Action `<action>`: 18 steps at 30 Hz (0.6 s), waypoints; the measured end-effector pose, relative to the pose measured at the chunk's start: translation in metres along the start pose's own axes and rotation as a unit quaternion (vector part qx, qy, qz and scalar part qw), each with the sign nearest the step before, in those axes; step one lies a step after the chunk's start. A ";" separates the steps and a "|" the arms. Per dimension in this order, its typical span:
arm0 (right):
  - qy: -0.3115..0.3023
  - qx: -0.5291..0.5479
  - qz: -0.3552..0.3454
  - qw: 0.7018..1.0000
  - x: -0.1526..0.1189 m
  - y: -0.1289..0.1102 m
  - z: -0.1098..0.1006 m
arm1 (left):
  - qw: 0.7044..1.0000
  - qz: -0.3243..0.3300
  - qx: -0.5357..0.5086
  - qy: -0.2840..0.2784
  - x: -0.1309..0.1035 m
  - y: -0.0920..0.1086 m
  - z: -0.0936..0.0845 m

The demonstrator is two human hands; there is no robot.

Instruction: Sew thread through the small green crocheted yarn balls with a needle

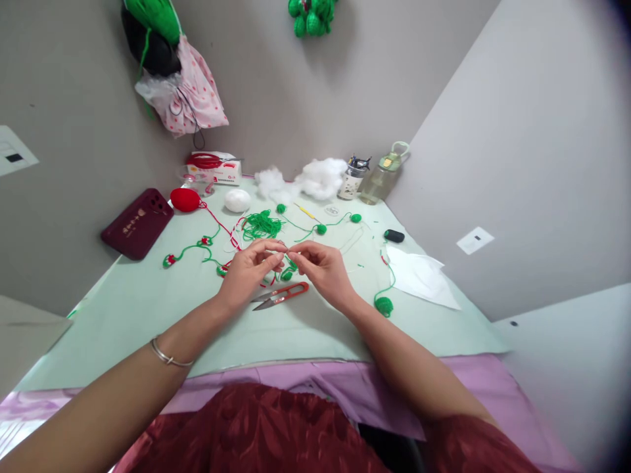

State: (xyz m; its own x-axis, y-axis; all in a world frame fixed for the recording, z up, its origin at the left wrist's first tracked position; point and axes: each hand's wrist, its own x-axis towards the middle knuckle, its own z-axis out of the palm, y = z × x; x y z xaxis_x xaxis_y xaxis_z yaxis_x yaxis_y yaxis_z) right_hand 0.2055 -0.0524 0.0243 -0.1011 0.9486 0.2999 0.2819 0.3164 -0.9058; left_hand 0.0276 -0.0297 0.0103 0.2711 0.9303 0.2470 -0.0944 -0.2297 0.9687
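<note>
My left hand (251,266) and my right hand (323,269) meet over the middle of the table, fingertips pinched together. What they hold between them is too small to make out. Just below the fingers lies a small green crocheted piece (287,272). Orange-handled thread snips (283,295) rest on the table below my hands, blades pointing left. Behind my left hand is a loose heap of green yarn (261,225). Small red-and-green pieces (169,261) on green strands lie to the left.
On the pale green table (296,335) are a red yarn ball (185,199), a white ball (237,200), white stuffing (321,179), a maroon phone (138,223), a pen cup (350,182), a bottle (382,177), white sheets (419,276) and a green ball (383,306).
</note>
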 end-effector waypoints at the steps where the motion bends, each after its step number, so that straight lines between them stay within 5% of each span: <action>1: -0.001 -0.017 -0.007 1.000 0.000 0.001 0.000 | 1.000 -0.015 -0.016 0.007 0.000 0.002 0.000; 18: 0.002 -0.137 -0.087 0.987 -0.003 0.002 0.003 | 0.990 -0.088 -0.105 0.026 0.000 0.006 0.001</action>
State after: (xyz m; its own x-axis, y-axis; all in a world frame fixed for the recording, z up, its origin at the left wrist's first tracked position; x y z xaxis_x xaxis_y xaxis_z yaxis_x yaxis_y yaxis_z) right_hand 0.2035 -0.0542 0.0204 -0.1675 0.8801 0.4443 0.5080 0.4633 -0.7262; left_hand 0.0281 -0.0312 0.0159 0.2527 0.9651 0.0683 -0.2480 -0.0036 0.9687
